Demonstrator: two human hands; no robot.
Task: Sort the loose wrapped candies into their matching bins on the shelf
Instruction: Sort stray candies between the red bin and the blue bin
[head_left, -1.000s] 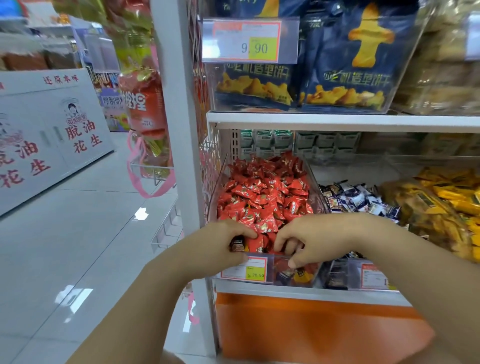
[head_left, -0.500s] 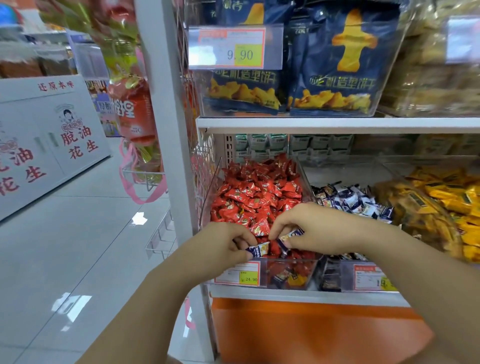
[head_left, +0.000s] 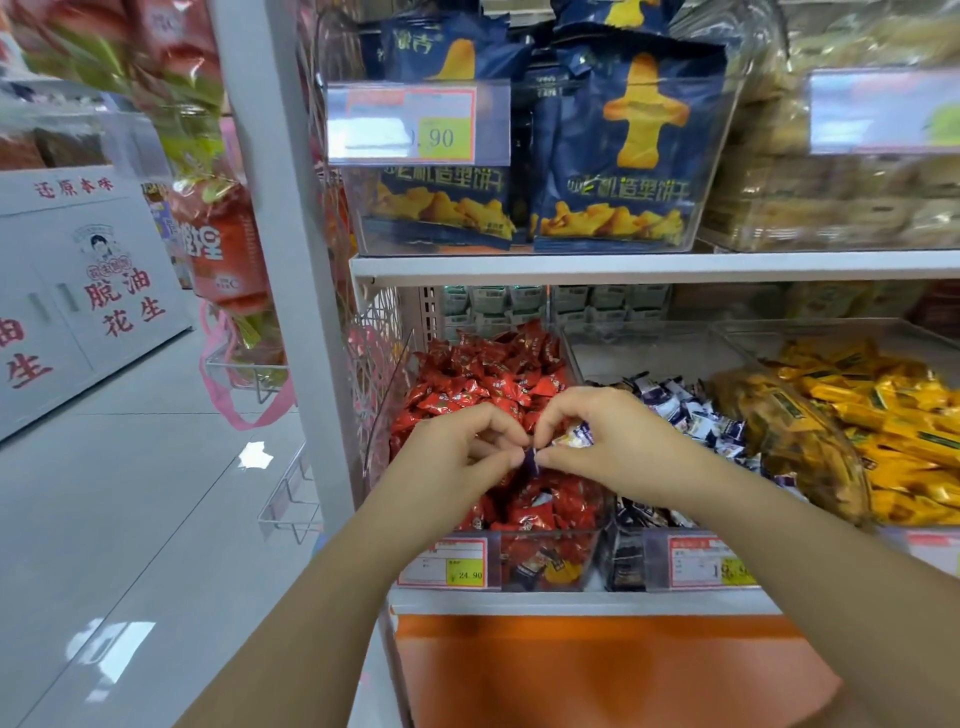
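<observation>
A person's two bare arms reached forward to a shop shelf (head_left: 623, 267), the hands meeting above a clear bin (head_left: 582, 558) heaped with red candies (head_left: 493, 374). The left hand (head_left: 460, 452) had its fingers curled, with thumb and forefinger pinching a small blue candy (head_left: 531, 461). The right hand (head_left: 610, 441) was also curled. Its thumb tip touched the blue candy from the other side, and its thumb and forefinger pinched a pale candy (head_left: 571, 438) with a blue and white wrapper. Both candies were held in the air just over the middle of the red heap, not lying in any bin.

Just right of the red bin, a second bin held blue and white candies (head_left: 691, 415). Further right lay yellow candies (head_left: 883, 410). A price tag (head_left: 449, 564) reading 24.90 hung on the front of the red bin. On the shelf above, another clear bin held blue snack bags (head_left: 623, 156). A pale tiled floor (head_left: 130, 519) stretched away to the left.
</observation>
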